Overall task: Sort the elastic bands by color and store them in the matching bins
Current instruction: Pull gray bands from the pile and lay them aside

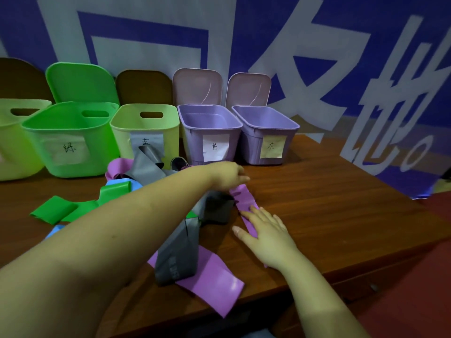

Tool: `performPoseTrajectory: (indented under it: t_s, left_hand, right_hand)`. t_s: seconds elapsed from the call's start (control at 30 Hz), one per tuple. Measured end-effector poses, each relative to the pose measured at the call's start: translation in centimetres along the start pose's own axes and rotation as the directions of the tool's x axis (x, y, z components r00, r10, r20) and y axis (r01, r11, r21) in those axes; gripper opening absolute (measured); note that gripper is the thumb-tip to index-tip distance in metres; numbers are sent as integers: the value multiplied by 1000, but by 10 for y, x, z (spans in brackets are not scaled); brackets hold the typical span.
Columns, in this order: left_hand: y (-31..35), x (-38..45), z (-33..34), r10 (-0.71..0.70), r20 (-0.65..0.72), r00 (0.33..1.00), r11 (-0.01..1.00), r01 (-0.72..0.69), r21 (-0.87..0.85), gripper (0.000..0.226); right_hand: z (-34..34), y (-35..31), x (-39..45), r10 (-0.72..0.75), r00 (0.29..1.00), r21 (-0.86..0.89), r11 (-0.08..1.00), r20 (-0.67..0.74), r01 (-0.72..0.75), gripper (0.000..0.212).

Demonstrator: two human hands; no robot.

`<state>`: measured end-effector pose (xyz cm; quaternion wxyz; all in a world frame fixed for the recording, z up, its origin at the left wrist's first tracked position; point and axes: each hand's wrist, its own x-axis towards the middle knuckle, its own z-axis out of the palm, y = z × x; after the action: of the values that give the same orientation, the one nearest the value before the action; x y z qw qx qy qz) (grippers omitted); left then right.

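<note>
A purple elastic band [244, 198] lies stretched on the wooden table [329, 203]. My left hand [228, 174] reaches across and pinches its far end. My right hand [264, 230] presses flat on its near part, fingers straight. Left of them is a heap of bands: grey [146, 167], green [56, 211], blue [117, 182], another grey [177, 254] and a wide purple one [212, 276]. Behind stand labelled bins: a green bin [73, 140], a pale green bin [146, 125] and two purple bins [210, 132] [266, 132], all with lids open.
Another pale green bin [14, 142] stands at the far left. A blue and white banner [317, 57] hangs right behind the bins. The table's right edge [415, 242] slopes down close beside my right hand.
</note>
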<state>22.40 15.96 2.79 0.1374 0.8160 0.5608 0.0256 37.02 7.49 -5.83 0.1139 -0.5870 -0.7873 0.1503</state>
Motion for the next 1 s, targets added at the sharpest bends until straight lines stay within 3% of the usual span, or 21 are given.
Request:
performPoseTrajectory:
  t_s: [0.1,0.17,0.3,0.37,0.43,0.53,0.63,0.77,0.83,1.0]
  left_hand:
    - [-1,-36,-11,63,-202,977,984,-94,-151,42]
    - [-9,-66,-8,95,-239,966,979,-134,-151,40]
    - [-38,-115,19,108,-258,960,994,-101,41,40]
    - [-50,-123,35,70,-375,924,997,-58,44,40]
    - [-54,-124,49,-17,-533,846,999,-6,-42,36]
    - [-47,-121,60,-147,-631,762,989,116,-90,36]
    - [-41,-116,65,-154,-584,797,987,153,-52,39]
    - [-40,-108,68,-175,-617,767,980,73,-187,24]
    - [-40,-109,66,-200,-632,749,960,21,-278,15]
    - [-40,-130,42,-181,-671,719,916,-124,-381,7]
  right_hand:
    - [-8,-2,-1,49,999,215,975,-11,-46,54]
    - [-15,-3,-3,94,996,355,931,4,-89,55]
    - [-15,-16,-5,40,997,183,983,-72,-26,61]
    - [-12,-30,-2,-17,993,166,985,-114,36,65]
    - [-6,-40,5,-80,983,123,987,-166,101,65]
    - [1,-45,13,-102,957,114,984,-271,137,42]
    - [4,-43,18,-110,919,161,970,-380,183,17]
    - [-3,-46,16,-109,892,210,953,-439,219,10]
    - [-8,-48,13,-113,871,232,940,-478,249,14]
    - [-29,-65,13,-170,899,357,875,-405,326,61]
